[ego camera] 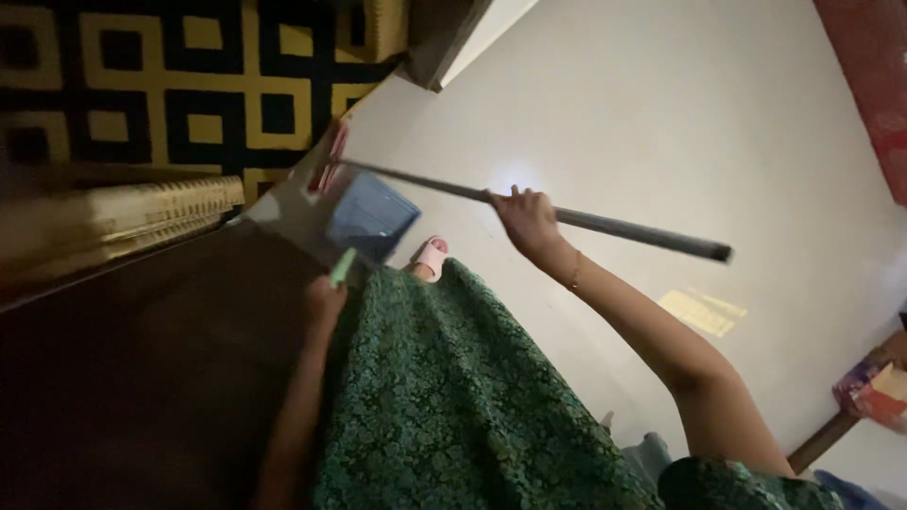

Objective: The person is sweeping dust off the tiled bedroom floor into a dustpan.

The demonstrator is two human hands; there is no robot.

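Observation:
My right hand (525,223) grips the long grey handle (624,227) of a broom, whose pink head (329,162) rests on the pale floor by the wall corner. My left hand (323,300) holds the light green handle (342,267) of a blue dustpan (371,213), which sits low near the broom head. A pink slipper (431,257) on my foot shows just beyond the hem of my green patterned dress (444,397).
A yellow and black patterned cloth (189,85) covers furniture at the top left. A dark wooden surface (142,368) fills the lower left. A red patterned fabric (874,85) hangs at the top right, and a colourful box (874,387) sits at the right edge.

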